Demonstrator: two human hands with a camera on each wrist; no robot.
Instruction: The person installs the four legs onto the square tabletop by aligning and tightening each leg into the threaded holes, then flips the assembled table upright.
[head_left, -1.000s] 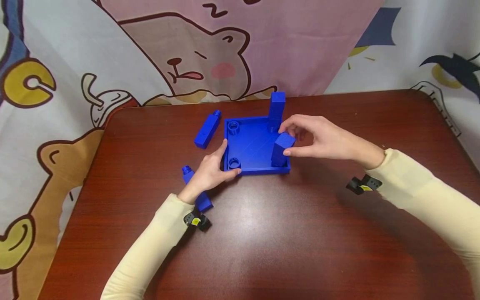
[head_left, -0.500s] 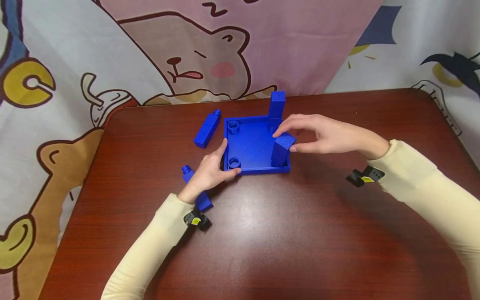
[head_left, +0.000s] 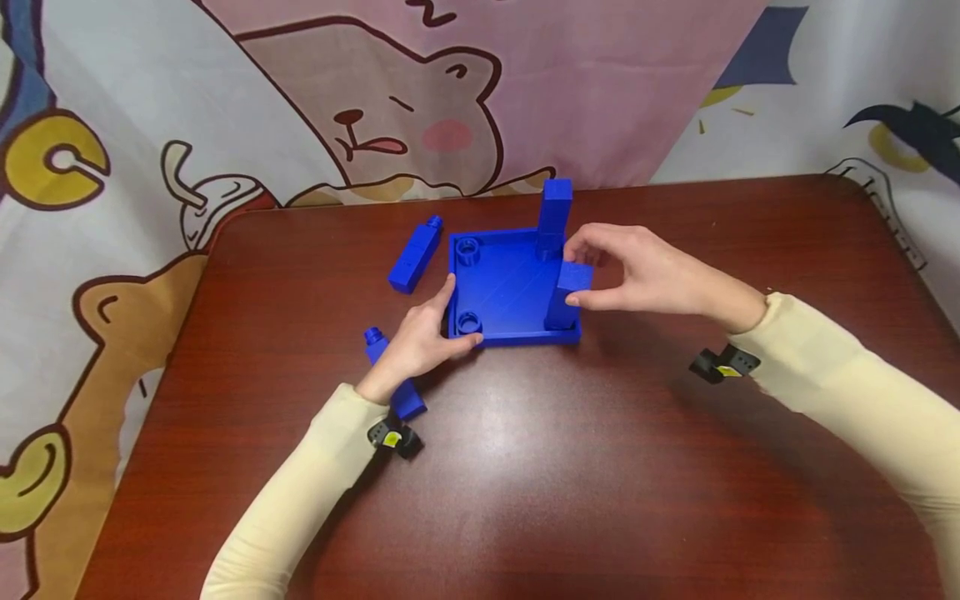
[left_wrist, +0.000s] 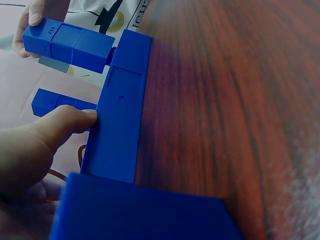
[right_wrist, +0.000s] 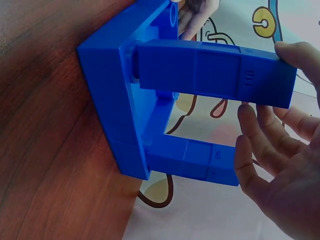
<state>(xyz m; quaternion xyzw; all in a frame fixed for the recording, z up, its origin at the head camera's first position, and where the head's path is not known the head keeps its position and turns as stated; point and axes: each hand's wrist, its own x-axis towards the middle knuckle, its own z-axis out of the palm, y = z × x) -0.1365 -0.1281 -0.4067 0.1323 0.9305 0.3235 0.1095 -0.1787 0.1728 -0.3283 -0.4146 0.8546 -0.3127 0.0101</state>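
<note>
A blue square tray-like base with raised walls lies on the table, a round socket in each of its two left corners. My left hand grips its near-left corner, thumb at the front wall and forefinger along the left wall. At the near-right corner stands a blue square post, its upper end pinched between my right hand's thumb and fingers. In the right wrist view, a short gap shows between this post and the base. Another blue post stands upright at the far-right corner, not held.
A loose blue post with a threaded end lies left of the base. A second loose post lies partly hidden under my left wrist. Behind the brown table hangs a cartoon-printed cloth.
My right fingers loosened and shifted round the near-right post, then pinched it again. The post has turned and stands straighter. My left hand has stayed at the base's corner.
</note>
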